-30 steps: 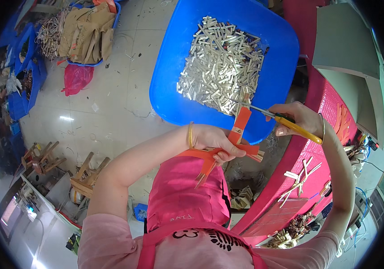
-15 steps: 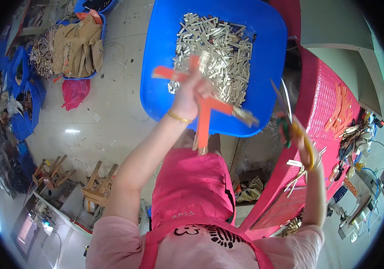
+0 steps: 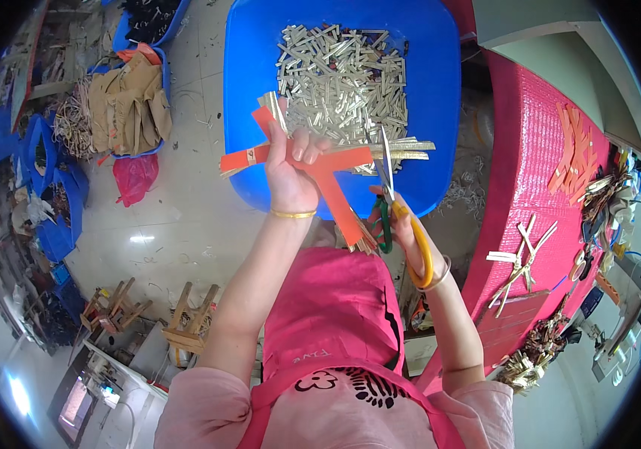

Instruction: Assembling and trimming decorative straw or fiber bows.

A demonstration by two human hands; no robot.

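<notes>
My left hand [image 3: 296, 176] grips a flat orange cross-shaped piece [image 3: 335, 203] by its middle, fingers curled over it. Bundles of thin gold strips [image 3: 409, 148] stick out past the ends of its arms. In my right hand [image 3: 409, 236] is a pair of scissors [image 3: 386, 172] with yellow and green handles. Its blades are spread and point away from me, crossing the strips at the piece's right arm; whether they touch cannot be made out. Under both hands stands a large blue tub [image 3: 439, 97], holding a pile of short gold cuttings [image 3: 339, 78].
At right, a pink-covered table [image 3: 511, 172] bears orange pieces [image 3: 575, 153], a crossed bundle of gold strips [image 3: 523, 258] and more scissors [image 3: 579, 263]. A blue bin with brown cloth [image 3: 129, 108] stands far left. Small wooden stools [image 3: 189, 325] are at lower left.
My right hand has brought the scissors left from beside the table to the strips over the tub. My left hand has shifted slightly left and down, turning the orange piece.
</notes>
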